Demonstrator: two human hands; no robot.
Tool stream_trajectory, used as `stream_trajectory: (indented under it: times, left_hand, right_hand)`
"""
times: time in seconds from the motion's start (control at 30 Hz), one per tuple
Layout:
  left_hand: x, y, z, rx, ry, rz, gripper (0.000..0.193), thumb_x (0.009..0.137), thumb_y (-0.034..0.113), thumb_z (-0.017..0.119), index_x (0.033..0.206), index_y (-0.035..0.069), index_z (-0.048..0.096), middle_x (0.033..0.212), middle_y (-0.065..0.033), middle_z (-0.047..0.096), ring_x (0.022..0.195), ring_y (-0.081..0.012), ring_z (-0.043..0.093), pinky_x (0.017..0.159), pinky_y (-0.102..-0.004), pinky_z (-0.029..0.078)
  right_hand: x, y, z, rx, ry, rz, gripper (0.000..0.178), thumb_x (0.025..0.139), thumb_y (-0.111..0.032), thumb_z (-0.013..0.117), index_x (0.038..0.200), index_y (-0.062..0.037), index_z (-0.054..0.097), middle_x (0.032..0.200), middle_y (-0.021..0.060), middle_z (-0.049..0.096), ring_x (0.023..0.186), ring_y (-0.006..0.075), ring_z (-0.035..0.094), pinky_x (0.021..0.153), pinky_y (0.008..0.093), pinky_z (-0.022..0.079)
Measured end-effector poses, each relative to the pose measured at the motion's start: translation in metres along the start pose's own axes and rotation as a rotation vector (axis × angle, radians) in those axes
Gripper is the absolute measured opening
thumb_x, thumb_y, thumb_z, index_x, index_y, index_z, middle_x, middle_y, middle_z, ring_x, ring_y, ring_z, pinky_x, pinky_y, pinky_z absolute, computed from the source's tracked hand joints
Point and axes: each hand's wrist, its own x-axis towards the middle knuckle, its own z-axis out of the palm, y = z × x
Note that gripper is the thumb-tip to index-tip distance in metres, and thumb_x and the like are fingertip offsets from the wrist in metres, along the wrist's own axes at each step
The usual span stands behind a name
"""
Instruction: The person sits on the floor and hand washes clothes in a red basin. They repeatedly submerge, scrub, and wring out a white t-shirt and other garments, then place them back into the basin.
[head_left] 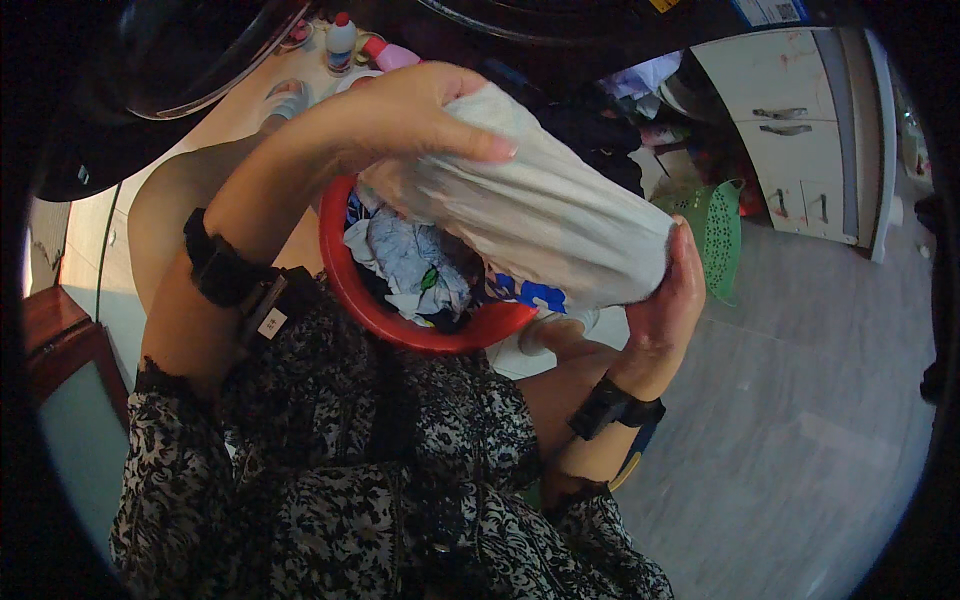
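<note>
The left hand (445,112) and right hand (672,292) held a white, blue-printed garment (575,215) taut over the far-right rim of a red basin (400,332). It looked soft and light, best gripped at opposite edges.

Your view is dim overall, with warmer, brighter light on the pale floor (228,118) at upper left. Soft shadows line the white cloth (570,210); faint glare marks the grey floor (800,400). Around your black-rimmed fisheye picture, the cabinet (772,70) edges bend.
</note>
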Motion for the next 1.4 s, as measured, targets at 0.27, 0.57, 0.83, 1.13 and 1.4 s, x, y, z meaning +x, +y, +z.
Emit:
stream_trajectory:
  times: [0.27, 0.57, 0.83, 1.13, 1.4]
  left_hand:
    - [0.005, -0.009, 0.002, -0.137, 0.075, 0.312, 0.029, 0.096, 0.018, 0.048, 0.121, 0.004, 0.048, 0.111, -0.0038, 0.058, 0.103, -0.0099, 0.053, 0.091, -0.0263, 0.042]
    - [-0.003, 0.008, 0.008, -0.165, 0.107, 0.382, 0.037, 0.097, 0.023, 0.047, 0.129, 0.004, 0.045, 0.116, -0.0061, 0.057, 0.107, -0.0125, 0.053, 0.094, -0.0269, 0.041]
    - [0.007, -0.021, 0.026, -0.187, -0.022, 0.093, 0.052, 0.087, 0.027, 0.064, 0.129, 0.003, 0.046, 0.121, -0.0086, 0.055, 0.110, -0.0158, 0.053, 0.093, -0.0292, 0.043]
    - [-0.001, -0.039, 0.057, -0.205, -0.281, -0.045, 0.044, 0.090, 0.029, 0.060, 0.122, 0.000, 0.052, 0.111, -0.0089, 0.061, 0.099, -0.0131, 0.056, 0.085, -0.0284, 0.046]
    - [-0.004, -0.013, 0.048, -0.434, 0.046, 0.007, 0.041, 0.098, 0.033, 0.043, 0.118, -0.001, 0.054, 0.106, -0.0051, 0.061, 0.096, -0.0089, 0.055, 0.086, -0.0257, 0.044]
  right_hand:
    - [0.003, 0.003, -0.017, 0.290, -0.302, 0.092, 0.037, 0.099, -0.027, 0.038, 0.125, -0.0030, 0.049, 0.128, 0.0126, 0.053, 0.117, 0.0273, 0.052, 0.098, 0.0429, 0.042]
    - [-0.003, 0.000, 0.001, 0.384, -0.313, 0.068, 0.037, 0.099, -0.028, 0.037, 0.125, -0.0027, 0.047, 0.126, 0.0141, 0.053, 0.120, 0.0259, 0.049, 0.100, 0.0441, 0.039]
    - [-0.009, 0.020, 0.021, 0.337, -0.204, 0.082, 0.050, 0.099, -0.035, 0.035, 0.131, 0.0016, 0.042, 0.131, 0.0155, 0.050, 0.119, 0.0293, 0.049, 0.102, 0.0433, 0.038]
    - [-0.001, 0.011, 0.001, 0.535, -0.251, 0.132, 0.044, 0.099, -0.030, 0.036, 0.129, -0.0002, 0.046, 0.131, 0.0159, 0.051, 0.119, 0.0307, 0.051, 0.101, 0.0472, 0.038]
    - [-0.005, 0.006, -0.004, 0.364, -0.295, 0.036, 0.041, 0.098, -0.026, 0.038, 0.130, -0.0011, 0.041, 0.130, 0.0135, 0.050, 0.120, 0.0262, 0.049, 0.101, 0.0401, 0.038]
